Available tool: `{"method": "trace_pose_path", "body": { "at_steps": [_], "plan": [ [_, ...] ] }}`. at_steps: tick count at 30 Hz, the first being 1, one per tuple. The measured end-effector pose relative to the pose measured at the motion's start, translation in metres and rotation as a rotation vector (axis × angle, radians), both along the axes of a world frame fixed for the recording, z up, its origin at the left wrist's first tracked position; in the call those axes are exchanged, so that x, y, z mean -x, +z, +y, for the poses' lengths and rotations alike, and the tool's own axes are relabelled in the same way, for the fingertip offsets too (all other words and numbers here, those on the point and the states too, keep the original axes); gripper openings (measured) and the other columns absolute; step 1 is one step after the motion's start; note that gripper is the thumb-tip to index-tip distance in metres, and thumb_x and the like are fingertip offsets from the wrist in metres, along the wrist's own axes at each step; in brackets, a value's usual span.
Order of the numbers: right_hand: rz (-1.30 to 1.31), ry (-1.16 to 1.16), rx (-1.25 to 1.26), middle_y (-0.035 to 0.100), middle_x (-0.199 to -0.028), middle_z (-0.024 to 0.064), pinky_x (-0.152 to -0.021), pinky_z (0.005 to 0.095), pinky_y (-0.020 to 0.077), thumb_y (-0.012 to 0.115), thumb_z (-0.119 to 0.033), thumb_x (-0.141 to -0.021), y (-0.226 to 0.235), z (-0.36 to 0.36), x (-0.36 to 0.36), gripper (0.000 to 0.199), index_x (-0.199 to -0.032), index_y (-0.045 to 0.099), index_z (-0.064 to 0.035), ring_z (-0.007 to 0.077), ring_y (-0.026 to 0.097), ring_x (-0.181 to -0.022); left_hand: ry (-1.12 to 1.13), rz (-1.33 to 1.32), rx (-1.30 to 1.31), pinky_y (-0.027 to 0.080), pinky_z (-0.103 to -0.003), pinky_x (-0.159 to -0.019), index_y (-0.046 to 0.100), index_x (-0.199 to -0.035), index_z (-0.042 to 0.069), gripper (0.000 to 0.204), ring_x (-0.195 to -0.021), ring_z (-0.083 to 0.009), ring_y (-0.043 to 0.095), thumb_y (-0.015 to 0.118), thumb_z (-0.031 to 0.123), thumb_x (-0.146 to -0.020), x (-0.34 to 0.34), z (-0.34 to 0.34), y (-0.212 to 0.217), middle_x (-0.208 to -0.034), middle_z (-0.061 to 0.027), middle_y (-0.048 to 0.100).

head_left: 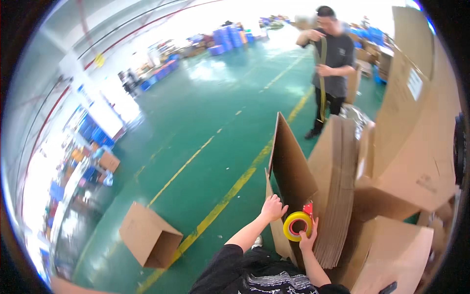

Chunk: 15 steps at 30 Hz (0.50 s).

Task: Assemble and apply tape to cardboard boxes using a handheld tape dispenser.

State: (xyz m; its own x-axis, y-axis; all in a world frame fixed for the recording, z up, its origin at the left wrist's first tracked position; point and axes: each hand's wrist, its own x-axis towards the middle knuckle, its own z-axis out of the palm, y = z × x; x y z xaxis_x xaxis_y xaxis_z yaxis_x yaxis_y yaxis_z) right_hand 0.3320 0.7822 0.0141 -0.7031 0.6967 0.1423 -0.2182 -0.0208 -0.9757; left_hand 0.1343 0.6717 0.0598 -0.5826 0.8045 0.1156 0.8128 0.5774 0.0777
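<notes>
An upright cardboard box [292, 169], partly opened out, stands right in front of me. My left hand [274, 208] is closed over the near edge of its panel. In my right hand [308, 237] is a tape dispenser [289, 231] with a red head and a thick yellow roll, held against the box's near side. The fingers reach around the roll and into its core. The lower part of the box is hidden behind my arms.
A stack of flat cardboard sheets [338, 196] leans just right of the box, beside larger cartons [411, 161]. An open carton [149, 235] lies on the green floor [196, 127] to the left. Beyond the stack, a person [335, 63] holds a long yellowish strap [322, 83].
</notes>
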Motion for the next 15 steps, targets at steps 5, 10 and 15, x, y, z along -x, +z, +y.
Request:
{"method": "trace_pose_path", "body": {
  "at_steps": [5,10,15],
  "plan": [
    [-0.072,0.092,-0.225,0.031,-0.148,0.0205,-0.114,0.0430,0.0195,0.062,-0.004,-0.062,-0.021,-0.030,-0.001,0.074,-0.134,0.045,-0.0033,0.0335,0.022,-0.142,0.170,0.101,-0.007,0.029,-0.051,-0.102,0.070,-0.072,0.004,0.056,-0.095,-0.0261,0.056,0.050,0.054,-0.087,-0.039,-0.108,0.008,-0.079,-0.0093,0.064],
    [-0.193,0.174,-0.515,0.033,-0.144,0.0236,-0.114,0.0453,0.0218,0.064,-0.004,-0.060,-0.014,-0.044,0.026,0.072,-0.131,0.046,-0.0017,0.0355,0.021,-0.142,0.352,0.054,-0.003,0.029,-0.053,-0.105,0.072,-0.072,0.008,0.052,-0.093,-0.0252,0.058,0.050,0.052,-0.087,-0.092,-0.238,0.014,-0.076,-0.0085,0.065],
    [-0.194,0.220,-0.466,0.042,-0.138,0.0236,-0.113,0.0445,0.0250,0.068,-0.005,-0.061,-0.017,-0.062,0.094,0.068,-0.127,0.050,-0.0009,0.0383,0.025,-0.139,0.900,-0.505,0.253,0.049,-0.048,-0.084,0.074,-0.086,0.006,0.059,-0.093,-0.0337,0.067,0.049,0.059,-0.080,-0.117,-0.365,-0.010,-0.093,-0.0177,0.070]
  ]
}}
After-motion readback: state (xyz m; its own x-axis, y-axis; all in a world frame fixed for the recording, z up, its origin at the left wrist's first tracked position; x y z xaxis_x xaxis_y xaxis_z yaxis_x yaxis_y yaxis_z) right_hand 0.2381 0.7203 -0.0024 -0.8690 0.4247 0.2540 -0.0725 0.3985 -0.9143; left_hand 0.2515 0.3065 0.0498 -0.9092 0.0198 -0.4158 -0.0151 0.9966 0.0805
